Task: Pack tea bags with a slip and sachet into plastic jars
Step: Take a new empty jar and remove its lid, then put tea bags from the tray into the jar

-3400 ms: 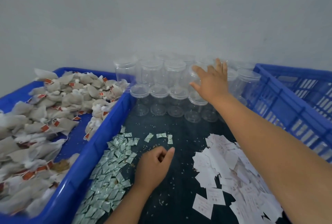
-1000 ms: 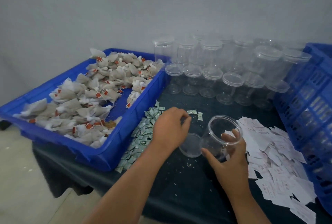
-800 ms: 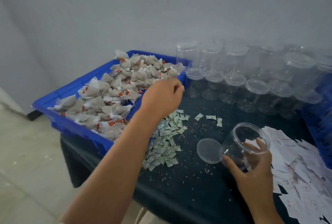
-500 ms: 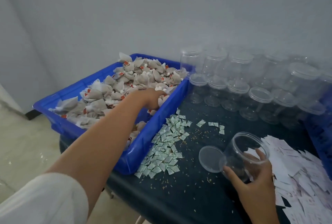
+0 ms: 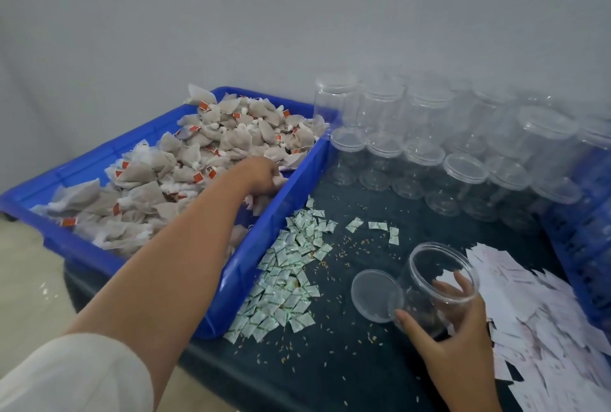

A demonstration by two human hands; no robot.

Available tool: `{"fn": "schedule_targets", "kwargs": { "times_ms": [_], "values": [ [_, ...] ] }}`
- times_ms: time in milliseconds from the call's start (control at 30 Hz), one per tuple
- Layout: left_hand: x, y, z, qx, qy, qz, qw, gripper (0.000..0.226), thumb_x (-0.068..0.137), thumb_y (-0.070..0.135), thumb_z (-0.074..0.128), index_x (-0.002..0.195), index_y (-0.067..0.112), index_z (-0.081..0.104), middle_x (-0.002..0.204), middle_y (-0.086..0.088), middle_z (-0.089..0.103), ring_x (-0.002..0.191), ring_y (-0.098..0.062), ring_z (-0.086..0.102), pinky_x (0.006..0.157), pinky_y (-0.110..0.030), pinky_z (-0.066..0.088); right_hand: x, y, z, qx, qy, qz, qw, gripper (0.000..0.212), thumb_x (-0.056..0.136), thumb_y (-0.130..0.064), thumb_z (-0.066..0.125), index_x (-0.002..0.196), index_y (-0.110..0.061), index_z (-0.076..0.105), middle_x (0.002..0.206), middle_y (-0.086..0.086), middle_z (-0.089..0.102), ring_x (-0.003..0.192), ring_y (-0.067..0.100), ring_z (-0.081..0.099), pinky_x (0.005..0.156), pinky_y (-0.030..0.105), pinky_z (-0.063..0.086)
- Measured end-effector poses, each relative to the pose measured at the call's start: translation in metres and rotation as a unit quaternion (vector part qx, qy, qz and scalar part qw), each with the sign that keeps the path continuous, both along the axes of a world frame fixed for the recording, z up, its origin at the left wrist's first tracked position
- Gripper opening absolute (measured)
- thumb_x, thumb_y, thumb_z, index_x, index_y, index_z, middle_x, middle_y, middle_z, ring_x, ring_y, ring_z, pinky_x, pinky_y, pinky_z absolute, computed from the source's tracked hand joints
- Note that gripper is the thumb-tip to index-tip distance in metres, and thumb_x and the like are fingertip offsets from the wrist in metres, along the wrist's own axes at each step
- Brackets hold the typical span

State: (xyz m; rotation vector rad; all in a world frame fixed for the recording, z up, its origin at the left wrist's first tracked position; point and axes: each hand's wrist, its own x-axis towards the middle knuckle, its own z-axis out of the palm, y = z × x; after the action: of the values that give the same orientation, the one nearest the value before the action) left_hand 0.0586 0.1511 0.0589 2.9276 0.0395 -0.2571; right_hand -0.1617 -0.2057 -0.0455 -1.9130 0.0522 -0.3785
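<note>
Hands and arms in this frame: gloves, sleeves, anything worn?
Nothing on either hand: the left hand and right hand have no gloves, and no rings, watch or bands show. The left arm has a loose off-white sleeve ending near the elbow. No sleeve shows on the right arm within the frame.

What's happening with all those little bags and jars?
A person is filling jars with tea. Their left hand reaches into the blue plastic crate and grips some brown mesh tea bags. Their right hand holds a clear plastic jar, open and tilted, on the dark table, with its round clear lid lying beside it. Small green-and-white sachets and white paper slips wait in piles nearby.
</note>
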Motion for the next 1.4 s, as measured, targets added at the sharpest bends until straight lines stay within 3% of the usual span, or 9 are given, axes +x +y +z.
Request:
{"fn": "schedule_targets", "kwargs": {
  "times_ms": [133, 333, 433, 567, 700, 767, 867, 1133, 1400],
  "values": [
    [-0.008, 0.011, 0.016, -0.036, 0.03, 0.027, 0.999, 0.037, 0.091, 0.047, 0.076, 0.091, 0.01, 0.069, 0.087, -0.006, 0.074, 0.084, -0.025, 0.069, 0.065, -0.032, 0.046, 0.0, -0.001, -0.002, 0.01, -0.002, 0.002, 1.0, 0.103, 0.05, -0.062, 0.093, 0.137, -0.071, 0.038, 0.131, -0.04, 0.061, 0.119, -0.004, 0.065, 0.103, 0.036, 0.049],
    [-0.025, 0.012, 0.035, 0.05, 0.059, 0.014, 0.997, 0.044, 0.093, 0.052, 0.073, 0.085, 0.009, 0.071, 0.081, -0.006, 0.074, 0.075, -0.021, 0.066, 0.067, -0.033, 0.047, -0.001, -0.002, -0.002, -0.005, -0.009, -0.001, 1.0, 0.099, 0.056, -0.061, 0.094, 0.134, -0.074, 0.036, 0.132, -0.039, 0.059, 0.118, -0.016, 0.06, 0.095, 0.02, 0.046],
    [-0.032, 0.015, 0.056, 0.025, -0.006, 0.049, 0.998, 0.041, 0.093, 0.049, 0.074, 0.087, 0.008, 0.072, 0.087, -0.007, 0.075, 0.082, -0.021, 0.07, 0.072, -0.035, 0.051, -0.001, -0.003, -0.002, -0.008, -0.013, 0.001, 1.0, 0.098, 0.056, -0.062, 0.093, 0.134, -0.074, 0.036, 0.131, -0.041, 0.058, 0.12, -0.02, 0.056, 0.093, 0.016, 0.044],
    [-0.052, 0.001, 0.09, -0.054, -0.164, 0.046, 0.984, 0.047, 0.097, 0.048, 0.067, 0.071, 0.01, 0.056, 0.07, -0.005, 0.059, 0.062, -0.018, 0.051, 0.057, -0.033, 0.034, -0.002, -0.004, -0.003, -0.02, -0.018, 0.015, 1.0, 0.099, 0.056, -0.066, 0.092, 0.137, -0.071, 0.035, 0.131, -0.033, 0.063, 0.122, -0.019, 0.055, 0.091, 0.011, 0.044],
    [-0.088, -0.054, 0.104, -0.24, -0.246, -0.001, 0.939, 0.033, 0.096, 0.052, 0.068, 0.083, 0.022, 0.062, 0.066, 0.005, 0.066, 0.054, -0.008, 0.061, 0.051, -0.027, 0.046, -0.002, -0.006, -0.004, -0.037, -0.023, 0.039, 0.998, 0.101, 0.06, -0.061, 0.097, 0.139, -0.07, 0.035, 0.132, -0.037, 0.061, 0.124, -0.016, 0.055, 0.091, 0.0, 0.043],
    [-0.108, -0.088, 0.103, -0.344, -0.232, -0.044, 0.909, 0.025, 0.094, 0.043, 0.075, 0.087, 0.022, 0.065, 0.068, 0.013, 0.07, 0.051, -0.002, 0.066, 0.049, -0.016, 0.048, -0.002, -0.006, -0.004, -0.04, -0.025, 0.045, 0.998, 0.103, 0.061, -0.059, 0.099, 0.139, -0.072, 0.034, 0.133, -0.04, 0.059, 0.124, -0.016, 0.055, 0.092, -0.003, 0.039],
    [-0.13, -0.135, 0.09, -0.4, -0.18, -0.111, 0.892, 0.021, 0.09, 0.038, 0.082, 0.092, 0.022, 0.068, 0.079, 0.013, 0.073, 0.06, -0.009, 0.074, 0.055, -0.02, 0.057, -0.003, -0.006, -0.002, -0.055, -0.031, 0.048, 0.997, 0.1, 0.062, -0.065, 0.093, 0.14, -0.072, 0.03, 0.13, -0.039, 0.06, 0.121, -0.015, 0.058, 0.09, -0.001, 0.042],
    [-0.141, -0.2, 0.049, -0.298, -0.065, -0.182, 0.935, 0.014, 0.088, 0.042, 0.08, 0.095, 0.031, 0.075, 0.086, 0.016, 0.074, 0.073, 0.001, 0.07, 0.066, -0.019, 0.056, -0.004, -0.005, 0.001, -0.055, -0.065, 0.049, 0.995, 0.093, 0.068, -0.062, 0.095, 0.141, -0.064, 0.038, 0.128, -0.028, 0.064, 0.116, 0.0, 0.065, 0.088, 0.007, 0.049],
    [-0.136, -0.19, 0.058, -0.377, -0.076, -0.165, 0.908, 0.004, 0.088, 0.036, 0.08, 0.088, 0.039, 0.078, 0.08, 0.024, 0.074, 0.069, 0.003, 0.07, 0.059, -0.009, 0.048, -0.004, -0.005, 0.001, -0.044, -0.086, 0.043, 0.994, 0.092, 0.066, -0.055, 0.096, 0.136, -0.072, 0.038, 0.131, -0.037, 0.061, 0.12, -0.009, 0.062, 0.091, 0.006, 0.048]
  ]
}}
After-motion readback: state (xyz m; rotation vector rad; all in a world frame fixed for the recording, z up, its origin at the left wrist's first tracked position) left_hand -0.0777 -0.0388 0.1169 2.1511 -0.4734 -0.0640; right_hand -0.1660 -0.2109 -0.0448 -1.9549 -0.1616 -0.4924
